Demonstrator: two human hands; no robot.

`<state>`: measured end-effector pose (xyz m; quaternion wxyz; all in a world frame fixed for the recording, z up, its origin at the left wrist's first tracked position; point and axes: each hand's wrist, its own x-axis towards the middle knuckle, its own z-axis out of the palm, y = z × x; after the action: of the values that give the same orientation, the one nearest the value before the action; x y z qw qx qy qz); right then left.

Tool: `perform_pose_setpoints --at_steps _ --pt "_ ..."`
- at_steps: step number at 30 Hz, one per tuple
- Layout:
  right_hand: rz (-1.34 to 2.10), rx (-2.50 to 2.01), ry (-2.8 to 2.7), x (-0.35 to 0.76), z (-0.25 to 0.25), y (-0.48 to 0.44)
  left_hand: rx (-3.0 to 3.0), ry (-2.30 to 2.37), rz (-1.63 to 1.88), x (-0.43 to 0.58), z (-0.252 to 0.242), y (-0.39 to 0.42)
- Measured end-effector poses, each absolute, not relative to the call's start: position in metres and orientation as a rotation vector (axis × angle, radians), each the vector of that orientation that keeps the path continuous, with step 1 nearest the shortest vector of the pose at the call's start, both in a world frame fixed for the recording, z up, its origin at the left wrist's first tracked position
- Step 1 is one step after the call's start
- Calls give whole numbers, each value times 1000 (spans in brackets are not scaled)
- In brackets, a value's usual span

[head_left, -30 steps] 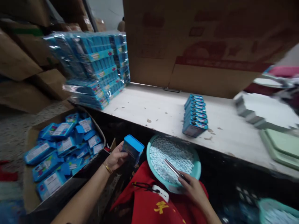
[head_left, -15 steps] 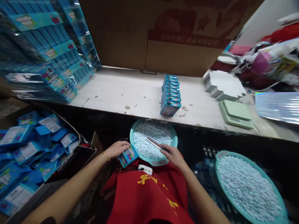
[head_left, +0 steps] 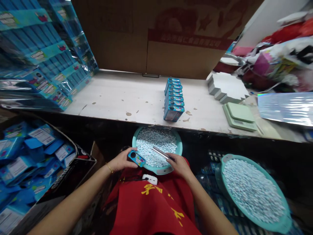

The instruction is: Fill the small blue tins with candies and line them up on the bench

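My left hand (head_left: pixel 124 160) is closed around a small blue printed candy box (head_left: pixel 137 158), whose narrow end faces up at me, beside the rim of a teal basin (head_left: pixel 180 148). Small pale blue and white candies (head_left: pixel 155 140) fill that basin. In my right hand (head_left: pixel 179 164) is a slim silver metal tool (head_left: pixel 161 152), perhaps a scoop, pointing up and left over the candies. Several like blue boxes (head_left: pixel 174 112) stand in a row on the white table.
A carton of loose blue boxes (head_left: pixel 22 163) sits at lower left. Wrapped blue packs (head_left: pixel 46 55) are stacked behind it. A pale green scale (head_left: pixel 239 116) and white card stack (head_left: pixel 228 86) are on the table's right. A second candy-filled basin (head_left: pixel 286 202) stands lower right.
The candy box in my left hand has turned from showing its broad printed face to showing its narrow end. My right hand keeps the metal tool over the basin. The view has shifted slightly.
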<state>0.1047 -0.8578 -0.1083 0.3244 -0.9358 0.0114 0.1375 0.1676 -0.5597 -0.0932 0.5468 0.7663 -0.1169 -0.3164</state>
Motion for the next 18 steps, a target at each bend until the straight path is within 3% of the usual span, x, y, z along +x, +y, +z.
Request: perform_pose_setpoints --at_steps 5,13,18 --pt "566 -2937 98 111 -118 -876 1834 -292 -554 167 -100 -558" --pt "384 -2658 65 156 -181 -816 1787 -29 -394 183 -107 -556" --pt "294 -2368 68 161 -189 -823 1778 6 -278 186 -115 -558"
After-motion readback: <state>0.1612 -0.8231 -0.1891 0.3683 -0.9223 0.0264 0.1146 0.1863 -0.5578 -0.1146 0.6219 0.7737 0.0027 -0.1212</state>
